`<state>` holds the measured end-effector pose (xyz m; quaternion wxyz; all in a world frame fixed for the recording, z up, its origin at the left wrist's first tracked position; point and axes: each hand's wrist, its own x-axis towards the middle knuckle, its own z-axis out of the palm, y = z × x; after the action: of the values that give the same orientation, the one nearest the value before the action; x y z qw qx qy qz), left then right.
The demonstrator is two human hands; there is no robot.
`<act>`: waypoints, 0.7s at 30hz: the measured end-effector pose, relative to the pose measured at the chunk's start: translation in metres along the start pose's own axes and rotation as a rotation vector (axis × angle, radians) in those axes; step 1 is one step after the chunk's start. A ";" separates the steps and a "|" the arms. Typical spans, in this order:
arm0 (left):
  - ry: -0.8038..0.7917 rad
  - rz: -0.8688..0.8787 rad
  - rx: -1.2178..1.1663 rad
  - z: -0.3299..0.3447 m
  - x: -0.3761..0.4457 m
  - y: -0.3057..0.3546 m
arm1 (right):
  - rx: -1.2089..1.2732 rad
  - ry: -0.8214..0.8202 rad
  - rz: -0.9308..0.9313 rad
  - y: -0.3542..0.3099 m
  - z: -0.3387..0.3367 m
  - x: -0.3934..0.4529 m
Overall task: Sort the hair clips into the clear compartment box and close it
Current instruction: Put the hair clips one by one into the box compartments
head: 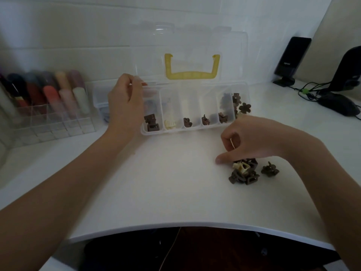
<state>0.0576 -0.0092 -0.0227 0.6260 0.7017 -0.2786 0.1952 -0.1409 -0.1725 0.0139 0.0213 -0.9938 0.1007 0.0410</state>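
The clear compartment box [175,131] stands open at the middle of the white table. Its lid [232,53] with a yellow handle [192,74] is tipped up against the wall. Brown, cream and dark hair clips lie in several compartments. My left hand [125,106] is at the box's left end, its fingers pinching the rear corner by the lid hinge. A pile of brown clips [244,177] with one cream clip [241,167] lies at the front right. My right hand [252,137] curls down onto it, pinching a dark clip on top. One brown clip [269,170] lies apart.
Brown flower clips [245,107] lie by the box's right end. A clear organiser of coloured tubes [48,98] stands at the left, beside a small clear container [99,98]. A black speaker [291,57], cables and a mouse [338,102] are at the right. The table's front edge [195,225] curves near me.
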 end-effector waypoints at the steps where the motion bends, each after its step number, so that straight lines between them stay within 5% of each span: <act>1: 0.001 0.002 0.004 0.000 0.000 0.000 | 0.029 -0.003 -0.005 0.000 0.000 0.000; 13: -0.003 0.019 0.008 0.000 -0.002 0.003 | 0.552 0.252 -0.120 -0.001 0.007 0.010; 21: -0.012 0.021 -0.009 0.000 -0.003 0.005 | 0.634 0.357 -0.200 -0.006 0.016 0.017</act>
<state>0.0523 -0.0087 -0.0210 0.6255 0.6971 -0.2905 0.1961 -0.1245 -0.1689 -0.0030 0.3140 -0.9343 0.0129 -0.1683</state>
